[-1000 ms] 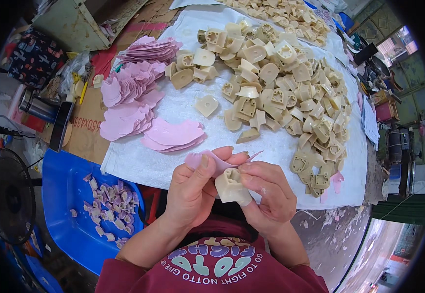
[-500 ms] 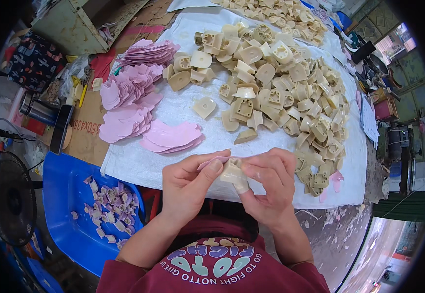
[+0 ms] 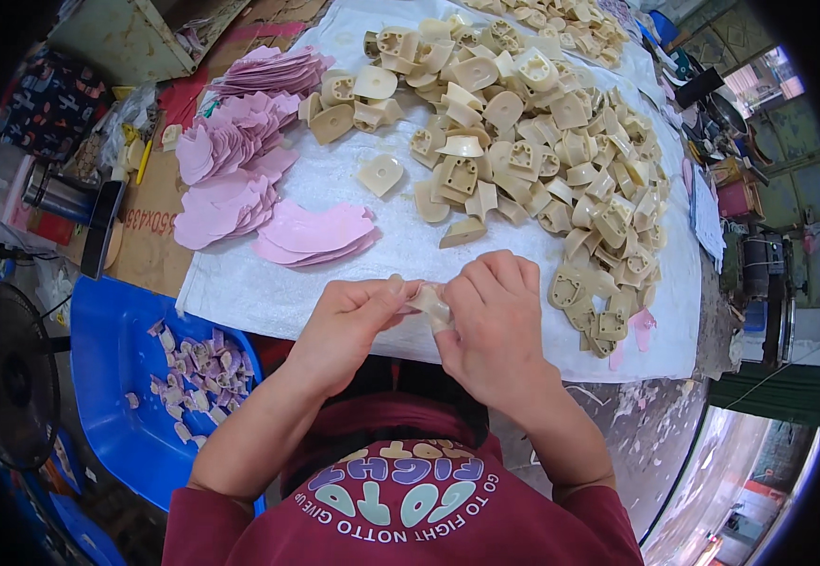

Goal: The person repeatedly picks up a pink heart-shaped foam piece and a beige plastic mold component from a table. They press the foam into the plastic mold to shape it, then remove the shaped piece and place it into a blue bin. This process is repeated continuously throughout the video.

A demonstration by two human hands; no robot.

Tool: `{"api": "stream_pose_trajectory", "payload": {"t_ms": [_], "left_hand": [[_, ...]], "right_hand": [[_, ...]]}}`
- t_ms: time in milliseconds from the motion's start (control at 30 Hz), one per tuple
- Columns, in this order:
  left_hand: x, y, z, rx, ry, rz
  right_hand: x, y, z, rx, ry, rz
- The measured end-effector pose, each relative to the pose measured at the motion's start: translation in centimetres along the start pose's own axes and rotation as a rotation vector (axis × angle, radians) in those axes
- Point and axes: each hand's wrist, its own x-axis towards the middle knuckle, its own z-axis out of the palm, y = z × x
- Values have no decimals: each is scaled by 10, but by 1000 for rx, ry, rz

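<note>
In front of me, at the near edge of the white cloth, both hands meet on one cream plastic shoe heel (image 3: 432, 307). My left hand (image 3: 346, 325) pinches at its left side with thumb and forefinger. The pink cover piece seen there earlier is mostly hidden by the fingers now. My right hand (image 3: 493, 325) wraps round the heel from the right, fingers curled over it. Beyond my hands lie stacks of pink cut pieces (image 3: 314, 231), (image 3: 231, 209) on the left. A big pile of bare cream heels (image 3: 523, 156) spreads over the middle and right.
A blue tub (image 3: 108, 377) at lower left holds several covered heels (image 3: 204, 368). A black fan (image 3: 12, 377) stands beside it. A phone (image 3: 103, 228) and a steel flask (image 3: 59, 193) are at the table's left. Papers (image 3: 705, 222) lie along the right edge.
My right hand has turned over the heel, its back now facing up. Both hands have shifted slightly left and up in the picture. The pink piece between them has mostly gone from sight.
</note>
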Motion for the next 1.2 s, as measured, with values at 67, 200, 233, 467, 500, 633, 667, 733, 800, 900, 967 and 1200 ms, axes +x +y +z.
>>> {"api": "stream_pose_trajectory", "payload": {"t_ms": [67,200,233,467,500,633,667,733,800,900,967,1200], "left_hand": [[7,-3,0,372,-16,40],[17,2,-11,382,-89,0],[18,-1,-18,237,-118,-14],[22,19,-24,125,-351,49],[26,25,-26,217,-371,31],[35,40,-34,337,-421,-50],[34,38,-33,233,-321,-8],[33,22,-25,21,-139,77],[24,10,-30,-142,-229,133],[21,5,-35,-213,-276,164],[23,-4,-36,-218,-278,228],[5,12,-22,169,-16,517]], "right_hand": [[0,7,14,-3,-14,6],[-9,20,23,112,-9,31],[-11,23,20,160,21,25],[-10,18,14,304,54,-71],[-9,16,15,366,33,-24],[-14,10,22,723,-15,291],[-15,10,23,841,-18,403],[-15,14,26,954,-25,484],[-14,13,22,1057,-53,588],[-11,9,16,1151,-84,693],[-14,9,21,1149,-61,658],[-11,-2,20,746,43,519]]}}
